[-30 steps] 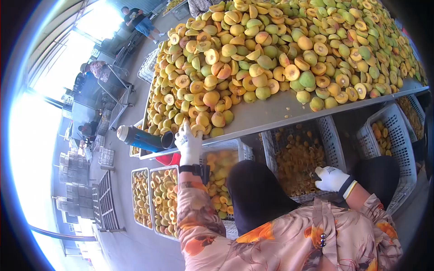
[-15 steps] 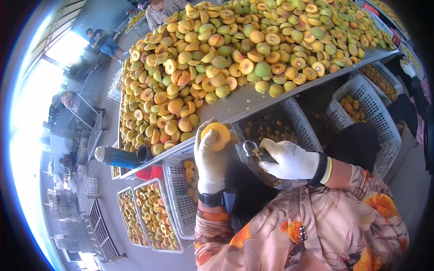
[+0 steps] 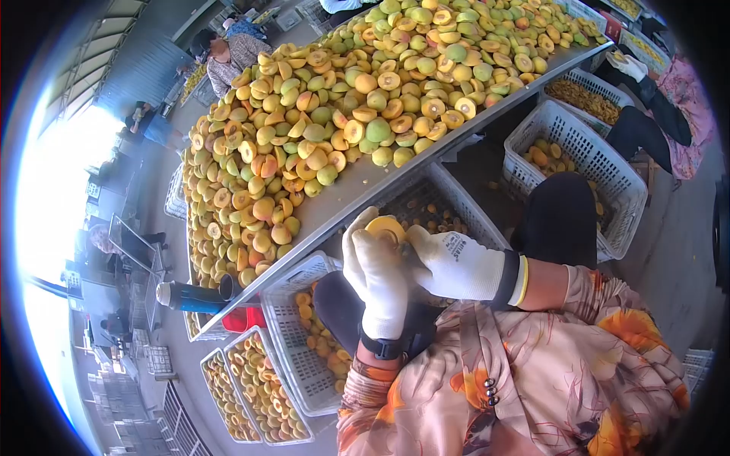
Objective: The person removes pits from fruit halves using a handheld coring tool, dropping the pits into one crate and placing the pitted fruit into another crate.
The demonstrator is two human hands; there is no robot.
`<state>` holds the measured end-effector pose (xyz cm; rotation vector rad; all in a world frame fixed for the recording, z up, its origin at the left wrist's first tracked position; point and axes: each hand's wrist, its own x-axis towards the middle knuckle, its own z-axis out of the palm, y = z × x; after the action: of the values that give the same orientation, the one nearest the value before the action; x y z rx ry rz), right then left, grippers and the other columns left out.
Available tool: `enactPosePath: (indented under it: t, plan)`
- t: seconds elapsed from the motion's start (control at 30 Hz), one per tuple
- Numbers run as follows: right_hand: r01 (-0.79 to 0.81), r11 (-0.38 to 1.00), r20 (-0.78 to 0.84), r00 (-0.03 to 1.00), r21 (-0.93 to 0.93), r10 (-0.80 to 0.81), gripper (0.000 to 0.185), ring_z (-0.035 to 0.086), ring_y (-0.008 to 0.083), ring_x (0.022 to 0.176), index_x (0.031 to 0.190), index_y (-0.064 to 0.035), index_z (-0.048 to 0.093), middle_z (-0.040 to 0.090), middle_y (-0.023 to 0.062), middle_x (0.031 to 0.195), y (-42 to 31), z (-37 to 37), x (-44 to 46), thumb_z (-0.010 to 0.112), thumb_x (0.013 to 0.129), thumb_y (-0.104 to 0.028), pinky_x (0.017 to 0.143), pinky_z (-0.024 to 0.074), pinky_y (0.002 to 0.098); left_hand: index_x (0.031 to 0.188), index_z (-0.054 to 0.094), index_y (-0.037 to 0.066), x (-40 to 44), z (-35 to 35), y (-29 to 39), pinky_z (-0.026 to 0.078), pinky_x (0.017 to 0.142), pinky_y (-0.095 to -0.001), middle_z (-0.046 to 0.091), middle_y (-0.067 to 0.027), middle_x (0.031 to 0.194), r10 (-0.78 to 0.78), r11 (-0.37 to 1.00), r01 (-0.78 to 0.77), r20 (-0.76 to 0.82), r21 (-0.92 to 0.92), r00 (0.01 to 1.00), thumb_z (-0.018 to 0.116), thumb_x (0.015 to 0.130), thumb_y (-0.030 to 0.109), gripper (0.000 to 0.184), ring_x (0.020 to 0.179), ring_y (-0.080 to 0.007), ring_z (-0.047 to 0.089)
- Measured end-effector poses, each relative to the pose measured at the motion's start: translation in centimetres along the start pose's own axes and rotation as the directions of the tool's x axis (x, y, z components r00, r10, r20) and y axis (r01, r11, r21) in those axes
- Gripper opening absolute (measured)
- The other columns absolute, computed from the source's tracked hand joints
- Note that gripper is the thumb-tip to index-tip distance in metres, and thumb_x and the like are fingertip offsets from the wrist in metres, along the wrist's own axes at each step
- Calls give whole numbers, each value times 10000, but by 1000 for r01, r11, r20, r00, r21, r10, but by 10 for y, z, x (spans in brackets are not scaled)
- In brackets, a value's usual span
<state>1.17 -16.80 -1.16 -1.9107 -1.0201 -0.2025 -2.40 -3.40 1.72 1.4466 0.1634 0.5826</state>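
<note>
My gloved left hand (image 3: 374, 266) is closed around a yellow peach half (image 3: 385, 229), cut side up, just off the table's front edge. My gloved right hand (image 3: 456, 262) presses up against the fruit, fingers closed. The pitting tool it grips, with a metal loop and dark handle, is almost wholly hidden now between the two hands. Below them stands a grey crate (image 3: 477, 204) with loose pits inside. A heap of halved peaches (image 3: 304, 137) covers much of the metal table (image 3: 342, 199) in front of me.
To my left stand a crate of peach halves (image 3: 293, 372), two full trays (image 3: 262, 384), a red container (image 3: 243, 319) and a blue flask (image 3: 194, 296). Another crate (image 3: 578, 152) is at my right, near a co-worker's gloved hand (image 3: 630, 67). Other people are farther back.
My hands have come together, and the tool in my right hand has moved left to the peach half. The view has shifted, with the table appearing further left.
</note>
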Motion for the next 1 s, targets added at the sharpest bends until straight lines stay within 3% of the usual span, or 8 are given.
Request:
enactPosePath:
  t: [0.13,0.23,0.4,0.47,0.6,0.67,0.8,1.0]
  plan:
    - [-54,998,122,991,-30,57,241,655,418,604,1007,20,507,648,214,692,-10,-23,-2,593,953,-199,516,485,516,1218,643,4,0,1,8,434,622,-195,641,-10,848,15,1000,-15,49,18,999,518,1069,416,456,672,-53,532]
    - [-142,989,241,962,28,131,271,689,410,684,993,34,552,678,215,749,-4,-26,-4,621,947,-224,554,510,496,1138,684,-8,2,1,13,454,616,-215,662,-28,825,-33,993,22,99,117,994,521,1058,376,425,664,-67,558]
    - [-317,932,518,835,178,185,380,707,402,884,1122,75,587,698,269,925,2,-54,0,651,904,-230,754,540,453,1087,702,-50,34,-16,19,529,737,-254,706,-89,877,-240,936,46,537,349,809,557,1032,425,499,768,-140,653]
    - [-472,880,639,694,55,332,473,672,394,1069,1205,103,587,680,308,1099,9,-55,12,669,890,-239,916,513,441,1147,679,-52,38,-17,13,535,745,-261,709,-110,924,-235,955,104,498,278,834,569,1024,441,519,798,-148,661]
    - [-440,821,492,839,363,232,451,664,361,1103,1215,85,595,690,264,1148,20,-31,7,692,892,-214,960,496,429,1214,635,-54,22,2,-14,547,731,-285,712,-152,1004,-12,1000,7,225,20,974,594,1015,447,541,838,-180,678]
    - [-552,734,573,773,395,273,365,676,232,777,1148,61,605,694,146,883,16,-29,7,683,903,-199,688,521,357,1120,661,-52,16,6,-29,544,643,-301,713,-166,936,-59,998,59,31,21,998,596,1019,418,485,734,-207,679]
    - [-855,302,834,497,422,242,251,549,114,475,983,-5,613,572,37,624,10,-44,12,671,892,-231,433,423,281,1034,682,-44,19,7,-21,542,596,-304,718,-162,886,-169,978,178,93,-106,981,609,1020,372,422,656,-204,667]
    - [-709,538,736,640,455,220,183,461,88,433,832,-69,559,489,-16,567,28,-33,16,660,906,-202,399,346,258,973,692,-48,31,12,-31,541,611,-302,714,-162,878,155,969,-178,142,171,978,571,1031,412,479,657,-211,662]
